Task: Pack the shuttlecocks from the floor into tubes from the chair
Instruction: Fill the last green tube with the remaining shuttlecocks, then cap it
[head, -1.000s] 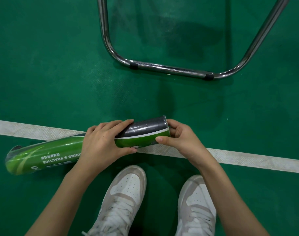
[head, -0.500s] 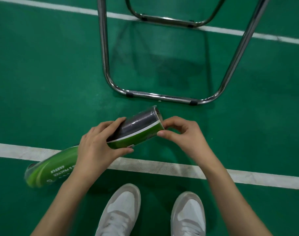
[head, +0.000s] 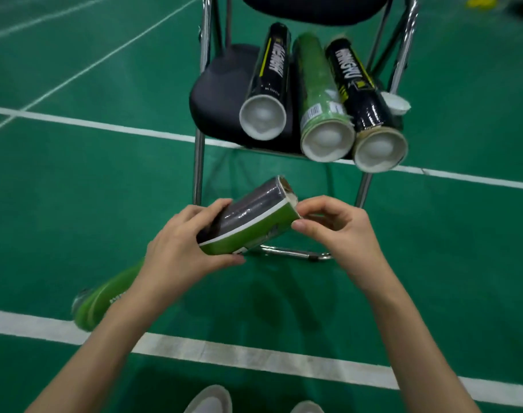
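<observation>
- At frame centre, left hand (head: 176, 254) grips the green tube (head: 248, 223); right hand (head: 335, 231) pinches its open rim.
- Risk: tube slips if the grip loosens.
- Three tubes (head: 320, 93) overhang the chair (head: 218, 93), upper centre; a knock may roll them off.

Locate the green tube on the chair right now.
Head view, upper centre-right: the green tube lies on the chair seat, between two black tubes, its capped end overhanging the front edge.

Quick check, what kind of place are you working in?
Most likely an indoor badminton court: green floor with white court lines, and shuttlecock tubes lying on a folding chair.
</observation>
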Available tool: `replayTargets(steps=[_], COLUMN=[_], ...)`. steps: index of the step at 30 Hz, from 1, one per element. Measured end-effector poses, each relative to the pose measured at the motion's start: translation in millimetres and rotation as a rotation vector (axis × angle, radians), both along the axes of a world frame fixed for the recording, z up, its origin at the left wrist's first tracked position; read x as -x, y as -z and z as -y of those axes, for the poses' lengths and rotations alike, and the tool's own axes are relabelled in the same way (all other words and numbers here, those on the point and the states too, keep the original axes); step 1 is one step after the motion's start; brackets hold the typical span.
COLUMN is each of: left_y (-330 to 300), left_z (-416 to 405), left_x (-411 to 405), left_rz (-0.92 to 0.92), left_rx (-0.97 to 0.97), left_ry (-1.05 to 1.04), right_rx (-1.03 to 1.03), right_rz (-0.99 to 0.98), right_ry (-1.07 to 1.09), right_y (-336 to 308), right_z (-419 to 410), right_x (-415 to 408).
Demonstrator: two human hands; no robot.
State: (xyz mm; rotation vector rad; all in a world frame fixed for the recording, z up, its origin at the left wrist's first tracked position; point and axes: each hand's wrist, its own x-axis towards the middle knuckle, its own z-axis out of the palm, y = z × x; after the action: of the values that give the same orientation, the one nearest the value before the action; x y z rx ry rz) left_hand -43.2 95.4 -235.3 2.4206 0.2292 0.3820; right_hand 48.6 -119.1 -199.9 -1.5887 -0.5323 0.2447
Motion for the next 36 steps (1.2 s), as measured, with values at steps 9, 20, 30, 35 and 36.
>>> replayTargets(steps=[9,20,30,35,36], left_y=[-67.3,-94.4,-102.2,-103.0,-103.4], left_z=[22.8,55.0,64.3,62.4,61.6], left_x=[-18.5,-78.7,-109.6,-108.4,-107.8], left_rz=[0.112,0.092,0.114,0.129,0.133], left_rx=[0.196,0.361,0.456,0.48,0.493], left_ry=[0.051,0.147,0.229,0.202,0.202], right_rx=[-0.083,0.251,0.844,1.034,1.031], right_rz=[0.193,0.348,0.469,0.453,0.444], right_ry=[0.021,0.295,0.442,0.508,0.529], right_y=[-89.6,-122.1,-79.7,-61.3,-59.3], right_z=[18.6,70.1,62.7,57.7,57.4], right_x=[-5.9,-90.7,-212.8,-238.1,-240.4])
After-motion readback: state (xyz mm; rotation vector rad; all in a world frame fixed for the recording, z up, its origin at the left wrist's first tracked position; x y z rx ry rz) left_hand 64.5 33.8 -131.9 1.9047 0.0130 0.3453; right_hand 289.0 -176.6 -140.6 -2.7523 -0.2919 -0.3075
